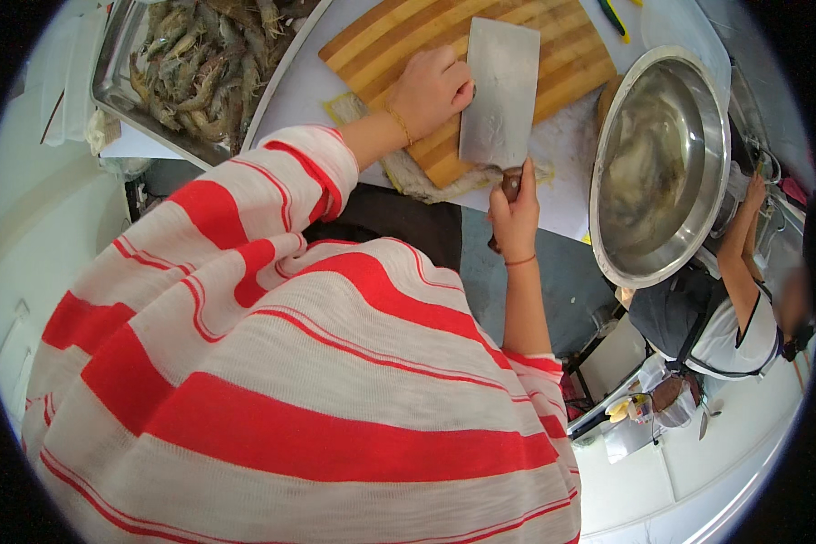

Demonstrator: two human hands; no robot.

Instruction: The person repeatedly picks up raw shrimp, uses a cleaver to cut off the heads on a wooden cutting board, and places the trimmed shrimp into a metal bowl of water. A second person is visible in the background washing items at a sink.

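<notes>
My right hand (515,212) grips the brown wooden handle of a cleaver (500,88). Its broad steel blade lies over a striped wooden cutting board (394,34), pointing away from me. Beside the blade's left edge, my left hand (432,94) rests over the board with its fingers curled in. A small dark spot shows at the fingertips there, and whether they pinch something is hidden. Under the board's near corner is a damp, greyish cloth (415,178) with a yellow edge.
Raw shrimp (207,64) fill a steel tray (119,68) on the left. To the right, a large steel bowl (602,204) contains cloudy liquid. A green-and-yellow handle (613,19) lies behind the board. At far right, another person (738,326) reaches toward a sink area.
</notes>
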